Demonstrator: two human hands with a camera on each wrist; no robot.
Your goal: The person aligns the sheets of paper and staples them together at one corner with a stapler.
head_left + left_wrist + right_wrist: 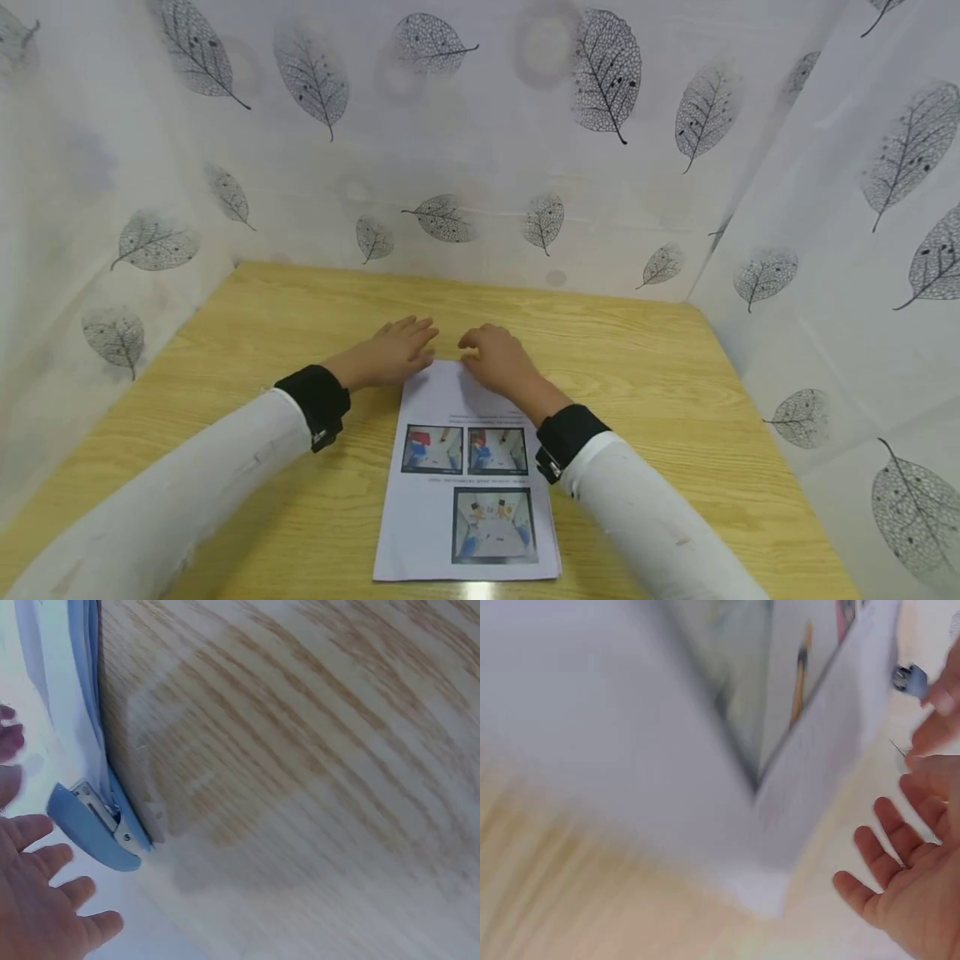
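A stack of white printed sheets (pixel 420 533) lies on the wooden table, small pictures on its top page. My left hand (pixel 386 354) is over its far left corner, fingers loosely spread. From the right, my right hand (pixel 498 362) reaches over the far edge, fingers slightly bent. A blue stapler (pixel 94 829) with metal parts is at the edge of the papers in the left wrist view, close to the left fingertips (pixel 90 930). In the right wrist view the stapler (pixel 910 680) is beside fingers, with the right hand (pixel 915 877) spread below. Both palms hold nothing. The head view hides the stapler.
The yellow wood-grain table (pixel 637 392) stretches out on both sides of the stack. White sheeting (pixel 487 125) with dark leaf prints hangs behind the table and at both sides. Black bands (pixel 318 404) wrap both wrists over white sleeves.
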